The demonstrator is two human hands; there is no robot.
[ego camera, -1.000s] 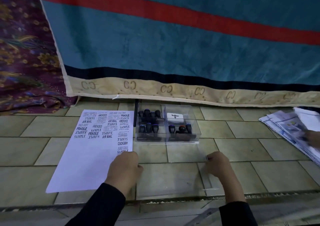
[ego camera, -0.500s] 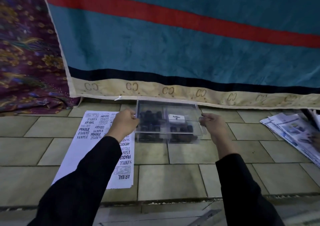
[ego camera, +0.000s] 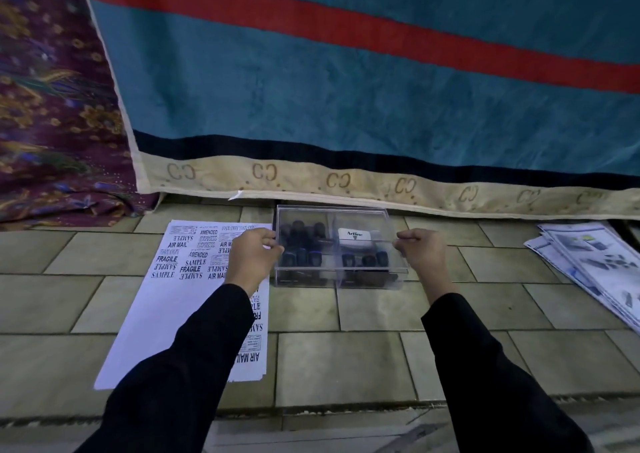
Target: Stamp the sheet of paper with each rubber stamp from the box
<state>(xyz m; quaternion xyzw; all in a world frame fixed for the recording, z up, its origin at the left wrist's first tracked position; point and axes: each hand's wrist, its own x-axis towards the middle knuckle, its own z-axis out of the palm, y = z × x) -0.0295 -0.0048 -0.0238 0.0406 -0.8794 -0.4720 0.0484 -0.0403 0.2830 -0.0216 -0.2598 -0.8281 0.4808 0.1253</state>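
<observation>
Two hands hold a clear lid over the box. The left hand pinches the lid's left edge, fingers shut on it. The right hand pinches the right edge the same way. The box sits on the floor, just right of the paper and close to the hanging blanket.

What could go wrong? The lid is smooth, hard plastic and held only at its thin edges, so it could slip. If it comes down crooked, it may bump the tall stamps and not close, or push the light box along the smooth tiles. A sleeve could drag over the paper and smear fresh ink.

The stamps are dark with round tops, in rows. A small white ink pad lies at the far right. It is dim, so I can't quite tell if the lid touches the box yet. The paper is thin, flat and white, with many black words on it, so the stamping looks mostly done.
</observation>
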